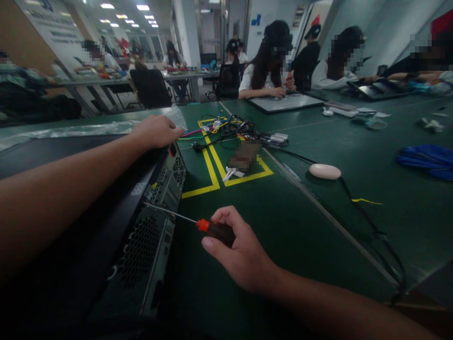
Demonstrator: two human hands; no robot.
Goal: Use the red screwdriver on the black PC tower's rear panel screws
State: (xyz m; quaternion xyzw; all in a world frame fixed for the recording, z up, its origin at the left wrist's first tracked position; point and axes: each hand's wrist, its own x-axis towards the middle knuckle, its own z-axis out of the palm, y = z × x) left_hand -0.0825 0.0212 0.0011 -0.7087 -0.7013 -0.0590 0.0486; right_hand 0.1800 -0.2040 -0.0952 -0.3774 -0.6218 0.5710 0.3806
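Observation:
A black desktop computer case (pixel 60 160) lies at the left, its metal rear panel with vents and ports facing right. My left hand (pixel 155 131) is on the case's far top corner, its fingers bent over the edge. In my right hand (pixel 244 250) is a screwdriver (pixel 221 231) with a black and orange handle, the thumb and fingers closed around it. Its thin shaft points left, and the tip meets the edge of the rear panel, above the honeycomb vent (pixel 141 245). Whether the tip sits in a screw is too small to tell.
Tangled cables (pixel 240 125) and a dark phone-like object (pixel 245 157) lie by yellow tape (pixel 212 165) on the green table (pixel 283 217). A pale oval piece (pixel 324 171) sits on a black cord. Blue cloth (pixel 426 160) is at right. A co-worker (pixel 267 66) works opposite.

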